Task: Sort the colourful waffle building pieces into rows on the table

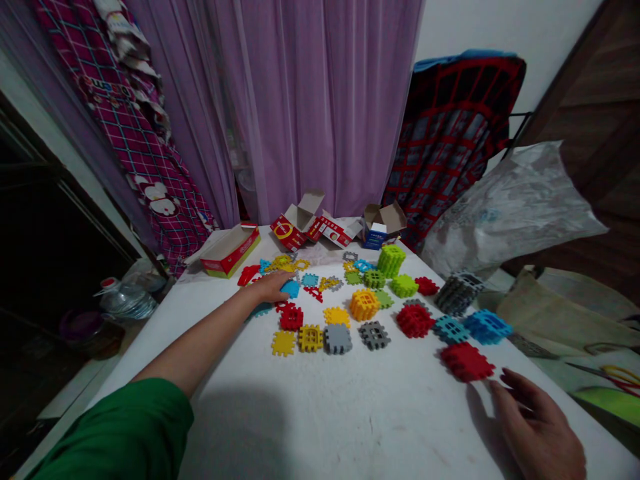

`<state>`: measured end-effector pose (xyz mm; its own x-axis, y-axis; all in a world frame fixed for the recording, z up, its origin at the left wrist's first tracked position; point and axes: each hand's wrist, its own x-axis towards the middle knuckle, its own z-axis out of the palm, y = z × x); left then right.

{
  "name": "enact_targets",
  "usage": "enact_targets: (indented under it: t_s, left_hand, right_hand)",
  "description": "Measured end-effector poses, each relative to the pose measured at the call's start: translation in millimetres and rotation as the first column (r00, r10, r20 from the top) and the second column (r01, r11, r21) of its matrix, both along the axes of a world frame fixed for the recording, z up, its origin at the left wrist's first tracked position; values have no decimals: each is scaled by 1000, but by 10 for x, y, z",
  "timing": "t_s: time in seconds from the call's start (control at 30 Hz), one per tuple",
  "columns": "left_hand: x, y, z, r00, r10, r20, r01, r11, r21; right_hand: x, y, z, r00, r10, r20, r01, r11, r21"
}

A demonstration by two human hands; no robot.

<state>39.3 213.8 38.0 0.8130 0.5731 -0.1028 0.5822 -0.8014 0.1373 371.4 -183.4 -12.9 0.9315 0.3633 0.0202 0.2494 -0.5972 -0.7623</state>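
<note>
Purple curtains [325, 113] hang behind a white table [320, 420], and a plastic bag [515, 200] bulges beside its right edge. Opened boxes line the far edge: a long red-and-green box [231, 255] at the left, a red box [290, 232] near the middle, a blue box [374, 237] to the right.

Toothed pieces crowd the middle. Under the left hand [273, 287] lies a blue piece [291, 289], among loose pieces left of centre; the fingers touch it, but whether they are clamped on it I cannot tell. Left of the green sleeve [120, 427], a plain white strip runs to the left edge.

Near the right edge stand a dark grey stack [457, 294], a blue stack [487, 327] and a red stack [467, 362]. The right hand [540, 427] is just beside the red stack, thumb and fingers apart and loosely curled, close to that edge.

A yellow piece [283, 343] and a grey stack [337, 339] sit in the front row; nearer than these, open white surface stretches wide between the two arms.
</note>
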Motion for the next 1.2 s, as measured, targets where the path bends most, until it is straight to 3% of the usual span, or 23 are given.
enact_targets:
  t_s: [0.13, 0.23, 0.47, 0.67, 0.83, 1.03, 1.2]
  left_hand:
    - [-185, -156, 37, 988, -64, 141, 53, 995, 82]
    - [-327, -313, 15, 986, -100, 131, 86, 991, 104]
    - [-515, -444, -119, 989, -9, 150, -16, 986, 166]
    - [-623, -399, 75, 998, 66, -14, -62, 982, 179]
    - [-438, -327, 232, 985, 156, -69, -143, 975, 172]
    - [-2, -177, 149, 992, 85, -89, -80, 995, 56]
    - [67, -128, 103, 991, 83, -107, -79, 996, 39]
  right_hand:
    - [-6, -8, 7, 1000, -4, 6, 4, 1000, -8]
    - [-24, -10, 27, 1000, 2, -5, -2, 1000, -11]
    - [-31, 2, 20, 1000, 6, 3, -6, 1000, 8]
    - [-48, 9, 51, 1000, 19, 5, -19, 1000, -15]
    - [-37, 10, 73, 1000, 15, 18, -14, 999, -34]
    - [-44, 12, 78, 1000, 8, -5, -8, 999, -43]
    - [-46, 13, 63, 1000, 10, 2, -10, 999, -35]
